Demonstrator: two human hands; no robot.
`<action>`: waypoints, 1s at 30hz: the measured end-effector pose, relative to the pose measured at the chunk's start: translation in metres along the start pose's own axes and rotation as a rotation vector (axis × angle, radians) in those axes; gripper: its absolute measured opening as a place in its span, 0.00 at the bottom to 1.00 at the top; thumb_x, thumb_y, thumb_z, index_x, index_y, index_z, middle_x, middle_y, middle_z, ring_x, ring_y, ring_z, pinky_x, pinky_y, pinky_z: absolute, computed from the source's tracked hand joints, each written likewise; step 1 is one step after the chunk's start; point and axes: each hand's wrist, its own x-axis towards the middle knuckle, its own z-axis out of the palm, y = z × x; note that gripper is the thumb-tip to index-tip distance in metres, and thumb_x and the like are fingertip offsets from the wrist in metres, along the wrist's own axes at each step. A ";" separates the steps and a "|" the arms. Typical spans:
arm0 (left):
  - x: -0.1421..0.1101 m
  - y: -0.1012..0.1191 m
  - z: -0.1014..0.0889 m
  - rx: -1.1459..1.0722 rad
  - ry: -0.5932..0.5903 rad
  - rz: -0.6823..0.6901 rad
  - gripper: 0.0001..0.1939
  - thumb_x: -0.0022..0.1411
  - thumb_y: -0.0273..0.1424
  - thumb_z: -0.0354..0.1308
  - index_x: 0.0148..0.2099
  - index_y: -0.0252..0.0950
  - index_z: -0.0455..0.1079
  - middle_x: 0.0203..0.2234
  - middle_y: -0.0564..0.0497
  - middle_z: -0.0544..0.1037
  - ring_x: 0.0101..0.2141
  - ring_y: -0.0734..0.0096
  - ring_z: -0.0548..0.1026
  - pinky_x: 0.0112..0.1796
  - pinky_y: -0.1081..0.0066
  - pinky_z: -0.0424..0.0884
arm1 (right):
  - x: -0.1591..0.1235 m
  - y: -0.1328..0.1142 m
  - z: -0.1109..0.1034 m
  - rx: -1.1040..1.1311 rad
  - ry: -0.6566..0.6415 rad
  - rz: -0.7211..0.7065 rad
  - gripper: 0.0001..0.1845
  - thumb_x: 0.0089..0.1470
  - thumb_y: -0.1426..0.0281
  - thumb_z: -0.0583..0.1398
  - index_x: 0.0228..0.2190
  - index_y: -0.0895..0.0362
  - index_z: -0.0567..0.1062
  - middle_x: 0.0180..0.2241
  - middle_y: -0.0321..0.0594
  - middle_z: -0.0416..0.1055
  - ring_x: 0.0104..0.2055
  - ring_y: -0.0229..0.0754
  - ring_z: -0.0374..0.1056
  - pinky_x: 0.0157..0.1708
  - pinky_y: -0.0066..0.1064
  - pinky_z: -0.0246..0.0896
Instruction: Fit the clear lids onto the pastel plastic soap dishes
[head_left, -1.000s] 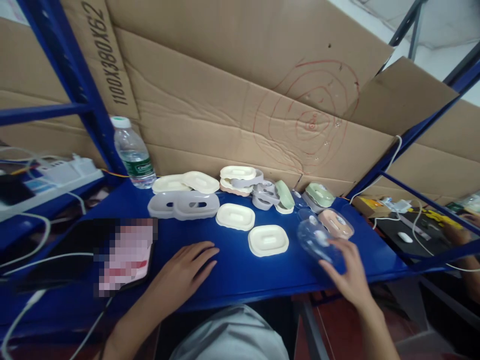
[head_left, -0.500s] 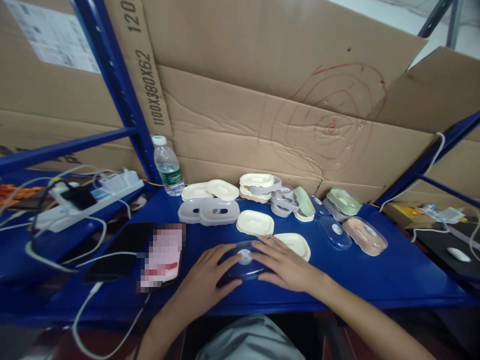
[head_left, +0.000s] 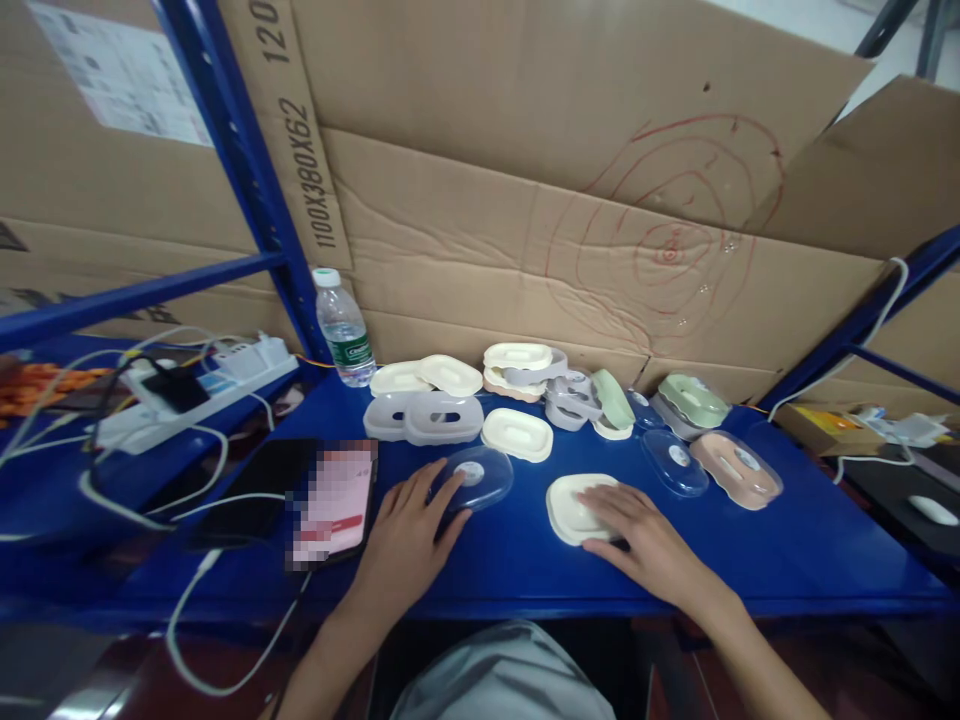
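A clear oval plastic lid (head_left: 491, 488) with a round white label lies on the blue table in front of me. My left hand (head_left: 412, 525) is open at its left side, fingertips touching the lid and label edge. To the right, a cream oval soap dish-like piece (head_left: 564, 508) with a raised rim lies flat. My right hand (head_left: 641, 535) rests on its right part, fingers stretched over it and thumb apart at the near edge; that part is hidden. Just beyond, between the two hands, sits another cream oval piece (head_left: 517, 435).
Grey slotted oval pieces (head_left: 444, 418) and cream ones (head_left: 450, 375) lie behind. At right are a pink lidded box (head_left: 735, 470), a clear lid (head_left: 675, 465) and a green box (head_left: 694, 402). A water bottle (head_left: 345, 335), phone (head_left: 334, 505) and power strip (head_left: 195, 400) stand left.
The clear lid has moved away and left with my left hand. My right hand has left the lid and moved right onto the cream piece, which has come slightly nearer.
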 end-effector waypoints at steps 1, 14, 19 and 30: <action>0.002 0.001 -0.001 0.031 0.016 -0.024 0.20 0.73 0.37 0.55 0.64 0.40 0.71 0.62 0.37 0.73 0.57 0.43 0.75 0.53 0.47 0.73 | -0.002 -0.005 0.001 0.006 -0.009 -0.006 0.29 0.69 0.56 0.61 0.67 0.46 0.66 0.64 0.46 0.71 0.67 0.55 0.66 0.67 0.58 0.59; 0.077 -0.029 -0.006 0.170 0.059 -0.182 0.17 0.65 0.24 0.52 0.51 0.34 0.78 0.58 0.31 0.77 0.54 0.34 0.75 0.49 0.38 0.70 | 0.007 -0.028 0.016 0.120 0.086 0.006 0.30 0.71 0.58 0.57 0.70 0.45 0.61 0.71 0.44 0.61 0.73 0.53 0.55 0.72 0.58 0.51; 0.079 -0.022 -0.016 0.086 0.075 -0.130 0.13 0.70 0.30 0.53 0.50 0.38 0.78 0.48 0.41 0.83 0.50 0.44 0.77 0.50 0.48 0.73 | -0.015 -0.030 0.032 0.222 0.127 0.161 0.40 0.70 0.57 0.58 0.74 0.43 0.47 0.76 0.46 0.45 0.75 0.55 0.50 0.68 0.52 0.60; 0.023 0.071 -0.008 -0.265 -0.081 0.197 0.10 0.74 0.31 0.57 0.52 0.43 0.77 0.50 0.48 0.83 0.53 0.53 0.75 0.52 0.53 0.73 | -0.016 -0.030 0.031 0.226 0.158 0.135 0.34 0.70 0.60 0.58 0.72 0.40 0.56 0.77 0.39 0.41 0.78 0.55 0.42 0.72 0.54 0.51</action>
